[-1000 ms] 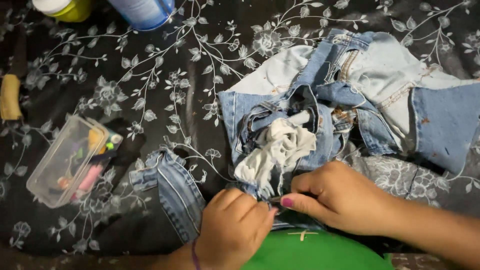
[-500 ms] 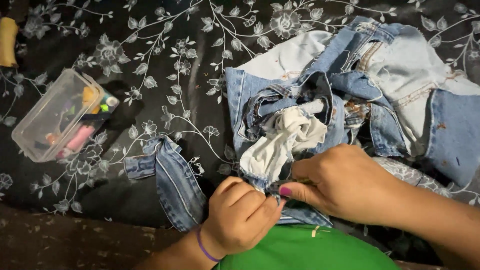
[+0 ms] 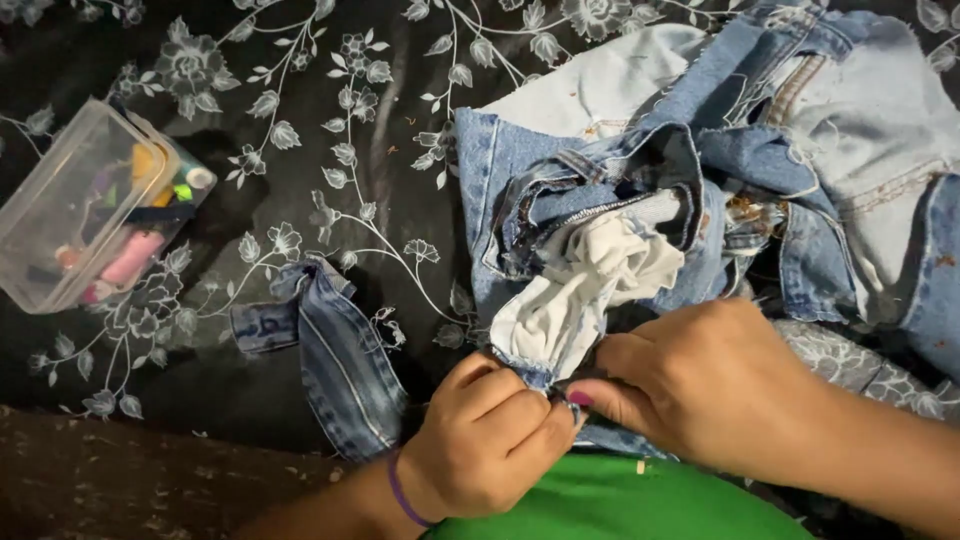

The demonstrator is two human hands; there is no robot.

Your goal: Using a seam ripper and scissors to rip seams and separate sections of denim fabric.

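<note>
Head view, looking down on both hands meeting at a seam edge of the jeans (image 3: 640, 180). Left hand (image 3: 490, 440) curled into a loose fist, thumb and fingers pinched shut on the denim edge just below the white pocket lining (image 3: 585, 285). Purple band (image 3: 400, 490) on the left wrist. Right hand (image 3: 700, 385) comes in from the right, fingers bent, thumb with a pink nail pressed to the same bit of denim, touching the left hand's fingertips. Both hands together, clamped on the jeans edge; can't tell if a small tool sits between the fingers, too hidden.

Jeans lie bunched, turned partly inside out, spreading up and to the right of the hands; white lining sticks out right above them. Loose denim strip (image 3: 335, 350) lies just left of the left hand, folded over at its top end, apart from the main pile. Clear plastic box (image 3: 85, 205) with small coloured items inside sits well to the left and above the hands, lid on. Everything rests on a black surface (image 3: 300, 110) with a white flower-and-leaf print. Green fabric (image 3: 620, 505) shows right below the hands, at the bottom edge.
</note>
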